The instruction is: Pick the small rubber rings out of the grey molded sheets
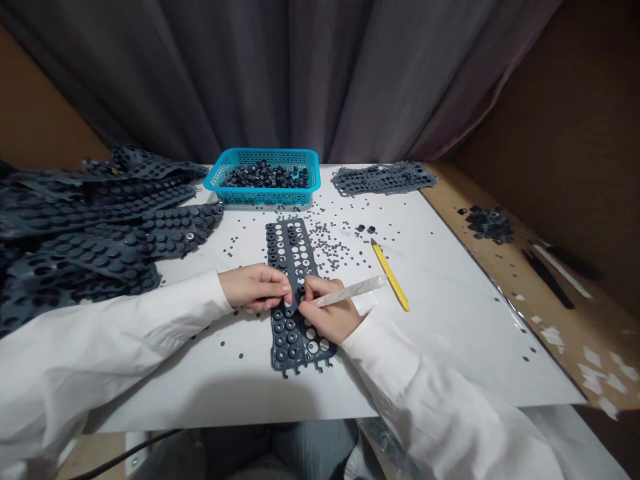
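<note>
A dark rubber strip point(290, 257) with rows of round buttons and punched-out holes lies lengthwise on the white board point(450, 300) in front of me. My left hand point(253, 287) presses on the strip's left edge with fingers curled together. My right hand point(330, 310) is closed round a white-wrapped tool point(353, 291), whose tip touches the strip between both hands.
A teal basket point(265, 177) of small black parts stands at the back. Stacked rubber sheets point(90, 227) fill the left side. Another sheet point(383, 178) lies at the back right. A yellow knife point(390, 275) lies beside my right hand. Tiny punched discs point(327, 243) are scattered about.
</note>
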`<move>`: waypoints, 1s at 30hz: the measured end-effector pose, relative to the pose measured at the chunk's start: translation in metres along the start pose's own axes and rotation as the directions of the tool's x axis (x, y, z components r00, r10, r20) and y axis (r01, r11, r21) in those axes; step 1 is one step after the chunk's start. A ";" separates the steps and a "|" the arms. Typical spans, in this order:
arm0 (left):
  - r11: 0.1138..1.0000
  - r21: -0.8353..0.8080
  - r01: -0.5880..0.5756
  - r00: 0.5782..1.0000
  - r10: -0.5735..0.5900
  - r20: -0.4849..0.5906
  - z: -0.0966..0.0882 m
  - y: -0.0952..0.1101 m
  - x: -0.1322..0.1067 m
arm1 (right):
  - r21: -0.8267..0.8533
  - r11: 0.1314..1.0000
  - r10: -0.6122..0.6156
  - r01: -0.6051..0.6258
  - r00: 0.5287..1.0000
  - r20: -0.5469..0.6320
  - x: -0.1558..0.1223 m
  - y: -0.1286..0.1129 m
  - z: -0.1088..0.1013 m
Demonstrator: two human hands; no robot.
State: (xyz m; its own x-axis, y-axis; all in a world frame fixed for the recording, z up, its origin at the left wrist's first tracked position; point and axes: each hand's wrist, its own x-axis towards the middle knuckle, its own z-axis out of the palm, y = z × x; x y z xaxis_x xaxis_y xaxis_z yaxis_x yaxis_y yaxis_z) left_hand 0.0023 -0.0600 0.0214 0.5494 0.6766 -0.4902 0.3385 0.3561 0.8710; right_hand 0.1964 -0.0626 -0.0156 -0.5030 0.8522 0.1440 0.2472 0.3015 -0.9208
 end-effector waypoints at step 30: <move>0.892 -0.412 -0.189 0.917 0.010 -0.400 -0.004 -0.023 -0.003 | 0.001 1.000 0.016 -0.016 1.000 0.000 -0.001 -0.001 0.000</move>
State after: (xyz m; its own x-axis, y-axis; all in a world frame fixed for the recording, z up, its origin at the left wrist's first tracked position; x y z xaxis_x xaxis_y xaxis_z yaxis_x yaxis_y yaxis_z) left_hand -0.0100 -0.0678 0.0035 0.2015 0.8813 -0.4275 -0.1164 0.4549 0.8829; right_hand 0.1969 -0.0631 -0.0146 -0.4988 0.8570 0.1296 0.2539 0.2875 -0.9235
